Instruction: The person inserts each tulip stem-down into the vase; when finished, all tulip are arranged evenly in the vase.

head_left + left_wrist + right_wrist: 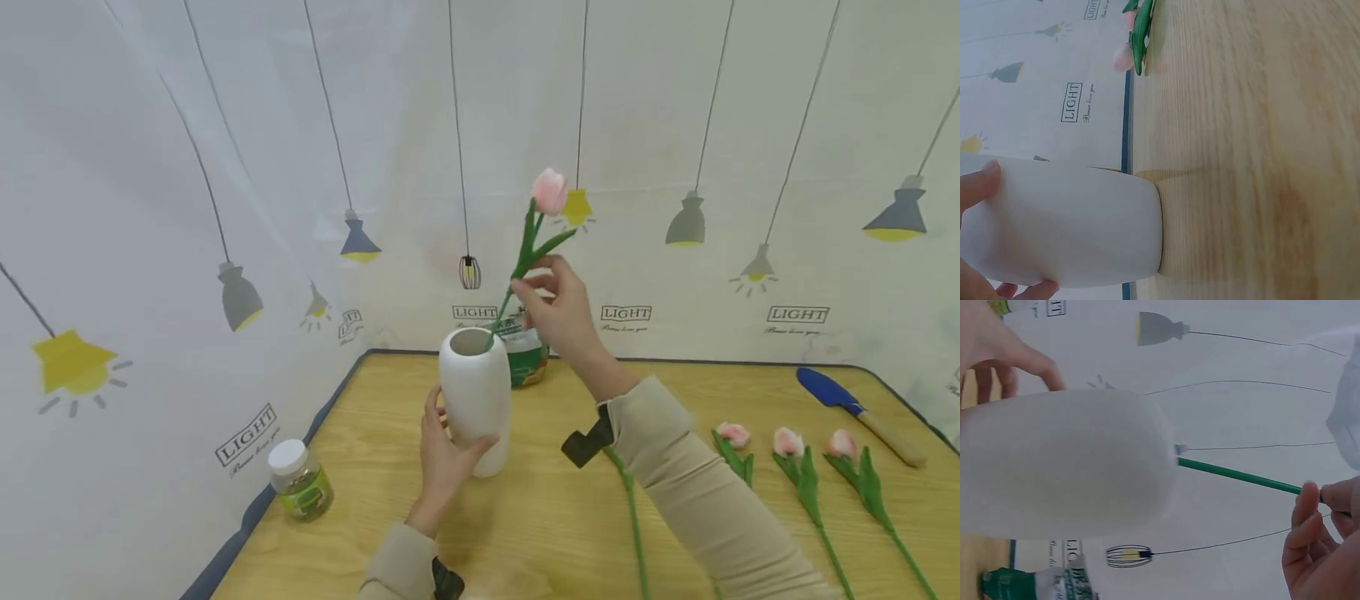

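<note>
The left hand (447, 454) grips the vase (474, 404), thumb and fingers on opposite sides, as it stands upright on the table (375, 475). The right hand (561, 310) pinches a tulip (527, 242) near its leaves, its stem running down into the vase's mouth. A bag (528, 360) stands behind, a jar (300, 483) left; more tulips (807, 486) and a trowel (860, 410) lie right
</note>
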